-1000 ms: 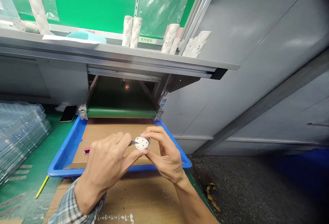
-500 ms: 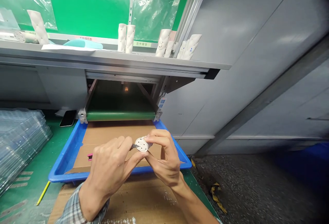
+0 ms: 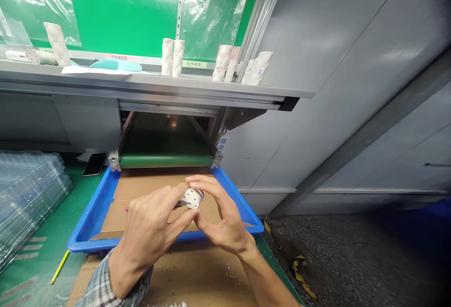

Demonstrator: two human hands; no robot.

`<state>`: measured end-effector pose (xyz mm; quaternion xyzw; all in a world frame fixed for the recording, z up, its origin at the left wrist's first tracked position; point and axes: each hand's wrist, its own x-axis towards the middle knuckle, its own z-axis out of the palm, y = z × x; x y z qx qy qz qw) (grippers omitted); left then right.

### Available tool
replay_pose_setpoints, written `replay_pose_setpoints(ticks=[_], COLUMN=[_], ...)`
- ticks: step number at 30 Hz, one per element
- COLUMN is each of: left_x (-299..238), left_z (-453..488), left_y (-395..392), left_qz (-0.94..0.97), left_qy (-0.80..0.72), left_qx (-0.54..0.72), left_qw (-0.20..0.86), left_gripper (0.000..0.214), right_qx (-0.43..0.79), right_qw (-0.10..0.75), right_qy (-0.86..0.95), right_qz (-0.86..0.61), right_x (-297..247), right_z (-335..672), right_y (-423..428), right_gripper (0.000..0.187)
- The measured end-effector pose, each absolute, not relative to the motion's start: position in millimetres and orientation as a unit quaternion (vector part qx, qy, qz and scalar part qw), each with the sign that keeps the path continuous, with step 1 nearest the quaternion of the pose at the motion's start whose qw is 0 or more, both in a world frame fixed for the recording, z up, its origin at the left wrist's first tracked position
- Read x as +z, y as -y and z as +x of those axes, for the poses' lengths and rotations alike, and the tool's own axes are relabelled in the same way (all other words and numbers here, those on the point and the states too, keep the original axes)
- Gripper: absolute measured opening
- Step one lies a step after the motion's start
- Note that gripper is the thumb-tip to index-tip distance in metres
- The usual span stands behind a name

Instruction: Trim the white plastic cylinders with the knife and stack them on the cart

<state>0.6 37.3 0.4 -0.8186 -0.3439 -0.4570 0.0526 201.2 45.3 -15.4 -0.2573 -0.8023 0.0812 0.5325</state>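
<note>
Over the tray, my right hand (image 3: 223, 217) grips a small white cylindrical part (image 3: 192, 199) between thumb and fingers. Its round end, with several small holes, faces me. My left hand (image 3: 150, 222) is closed around a slim pink-handled knife (image 3: 181, 203), mostly hidden in the fist. The grey blade tip lies against the rim or face of the white part. My left thumb and forefinger also reach the part's edge, close to the right fingertips.
A blue tray (image 3: 75, 237) lined with cardboard (image 3: 141, 184) lies below a green conveyor belt (image 3: 165, 160). Clear plastic trays (image 3: 31, 199), a phone (image 3: 94, 164) and a yellow stick (image 3: 59, 267) lie left. White tubes (image 3: 178, 58) stand on the shelf (image 3: 197, 83) above.
The white part has tilted and shifted slightly left. My right fingers have moved over its top, and more of the pink knife shows between my left fingers.
</note>
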Motion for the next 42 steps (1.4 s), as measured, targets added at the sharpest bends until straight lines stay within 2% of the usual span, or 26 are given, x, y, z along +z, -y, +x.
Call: replay_pose_setpoints(ticks=[3,6,12,26,42], left_x=[3.3,5.5,4.0,0.1,0.1], left_z=[-4.5,-7.4,-5.6,-0.2,-4.8], left_y=[-39.6,-42.0,-41.7,-36.9,-35.3], left_qz=[-0.829,-0.83,-0.82,-0.836,-0.835], left_qy=[0.338,0.327,0.349,0.307,0.312], left_qx=[-0.442,-0.449,-0.436,-0.454,-0.451], left_qw=[0.059,0.053,0.126,0.021,-0.052], left_gripper=[0.021,0.027,0.037,0.042,0.044], right_qx=[0.132,0.133,0.125,0.059,0.062], right_qw=[0.496,0.536,0.611,0.619,0.616], right_qy=[0.823,0.794,0.728,0.733,0.737], right_qz=[-0.244,-0.252,-0.285,-0.276,-0.271], right_x=[-12.7,-16.8,-26.0,-23.1,-23.5], right_z=[207.5,207.6,200.2,198.2,197.8], right_y=[-48.7,-51.7,-53.7,-52.0,-49.3], right_gripper=[0.049,0.044,0.034,0.038,0.044])
